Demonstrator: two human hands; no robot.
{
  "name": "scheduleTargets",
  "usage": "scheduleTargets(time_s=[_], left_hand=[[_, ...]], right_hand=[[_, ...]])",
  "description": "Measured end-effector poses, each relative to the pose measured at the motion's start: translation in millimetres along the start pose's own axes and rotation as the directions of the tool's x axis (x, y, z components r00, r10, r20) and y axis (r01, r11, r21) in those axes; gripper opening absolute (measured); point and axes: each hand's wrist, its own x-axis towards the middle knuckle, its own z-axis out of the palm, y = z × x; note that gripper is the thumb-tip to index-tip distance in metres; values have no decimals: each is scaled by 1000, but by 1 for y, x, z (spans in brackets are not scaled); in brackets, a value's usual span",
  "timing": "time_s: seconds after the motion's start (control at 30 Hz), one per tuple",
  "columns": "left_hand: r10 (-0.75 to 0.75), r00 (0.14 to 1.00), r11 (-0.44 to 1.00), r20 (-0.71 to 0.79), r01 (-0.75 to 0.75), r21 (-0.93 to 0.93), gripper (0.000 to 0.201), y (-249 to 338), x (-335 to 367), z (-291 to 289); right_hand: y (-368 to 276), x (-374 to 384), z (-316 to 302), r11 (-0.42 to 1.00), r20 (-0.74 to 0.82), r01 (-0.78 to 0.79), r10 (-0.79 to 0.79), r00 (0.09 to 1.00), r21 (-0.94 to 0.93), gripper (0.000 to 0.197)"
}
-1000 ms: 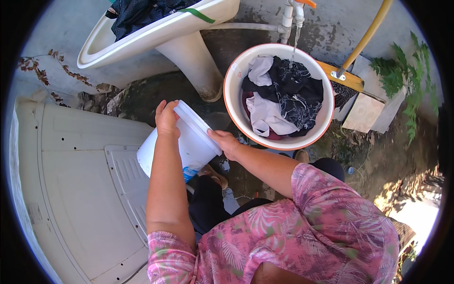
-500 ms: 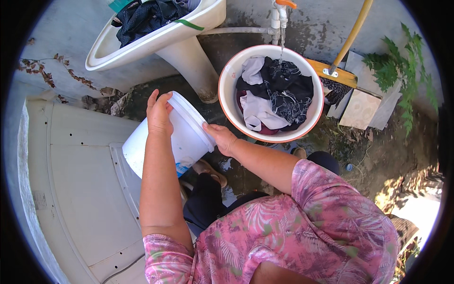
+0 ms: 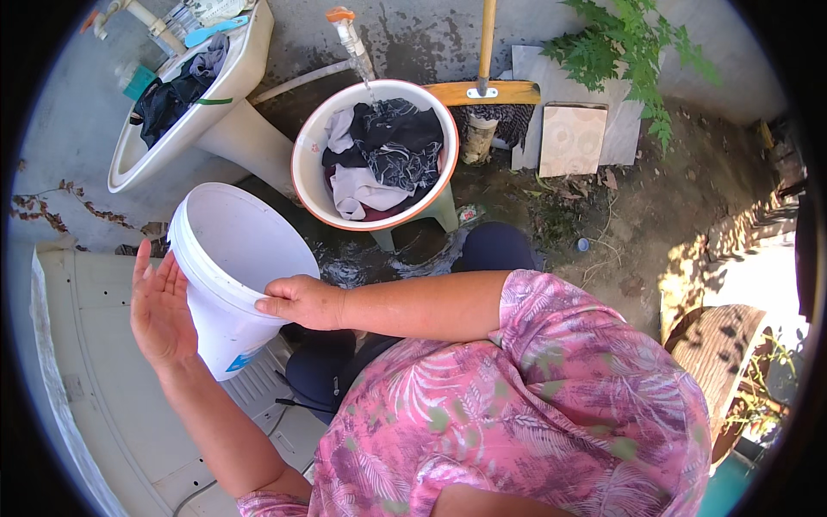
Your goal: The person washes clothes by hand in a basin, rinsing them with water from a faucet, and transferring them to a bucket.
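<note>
A white plastic bucket hangs tilted at the left, its mouth upward and its visible inside bare. My right hand grips its near rim, thumb on top. Against the bucket's left outer side rests my left hand, palm showing and fingers stretched out. Further off, a round white basin with an orange-red rim sits on a green stool. Dark and pale wet clothes fill it. Water runs from a tap with an orange handle into the basin.
A pedestal sink with dark clothes stands at the back left. Below my left arm lies a large white panel. A wooden broom and tiles lean by the back wall. Wet ground surrounds the stool.
The view has swung right and both hands have brought the bucket nearer to me. Its mouth now faces up, showing the inside. The left fingers now lie along its outer side.
</note>
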Motion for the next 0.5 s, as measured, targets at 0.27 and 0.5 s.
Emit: scheduleTargets(time_s=[0.27, 0.5], left_hand=[[98, 986, 986, 134, -79, -146, 65, 64, -82, 52], [305, 869, 945, 391, -328, -8, 69, 98, -115, 135]], right_hand=[[-84, -79, -8, 721, 240, 556, -502, 831, -415, 23], [-156, -149, -54, 525, 169, 651, -693, 701, -548, 18]])
